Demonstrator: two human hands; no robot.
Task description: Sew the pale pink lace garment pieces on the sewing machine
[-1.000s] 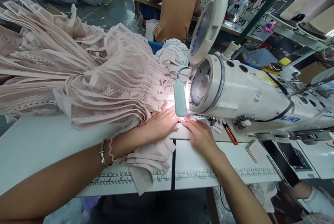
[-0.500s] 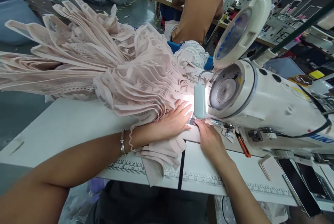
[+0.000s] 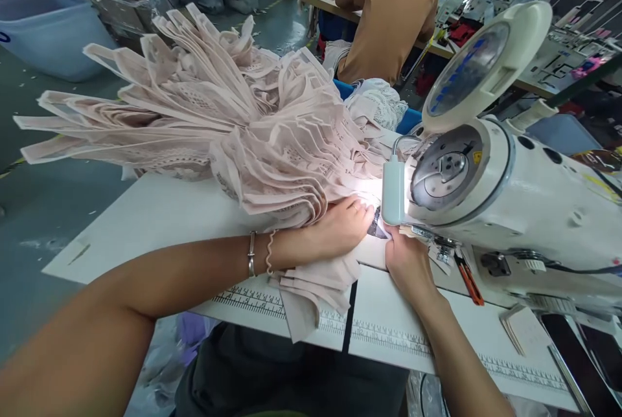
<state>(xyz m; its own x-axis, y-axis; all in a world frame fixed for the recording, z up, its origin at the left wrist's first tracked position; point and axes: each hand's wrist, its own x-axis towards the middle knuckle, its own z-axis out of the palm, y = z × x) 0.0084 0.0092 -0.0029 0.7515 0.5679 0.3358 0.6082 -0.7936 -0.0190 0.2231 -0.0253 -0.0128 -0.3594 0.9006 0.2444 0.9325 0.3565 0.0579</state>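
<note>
- The pile of pale cloth lies left of and beyond both hands; its long axis runs sideways, from loose strap ends far left to the lit spot at the fingertips.
- The left hand is the nearer to it, set against the pile's near right end.
- Its fingers are curled well in, knuckles up, beside the lit cloth; whether they pinch a layer is hidden.
- The right hand sits just right of the left, a small gap between them showing a dark patch.
- Its fingertips reach in below the lamp and are partly covered, so how far apart they stand, and what they hold, is not clear.
- A cloth flap hangs from under the left wrist toward the body, over the ruler; its join to the pile is out of sight.
- The machine stands right of and beyond the right hand, its head close to the fingertips.
- Orange snips lie right of the right hand, apart from it.
</note>
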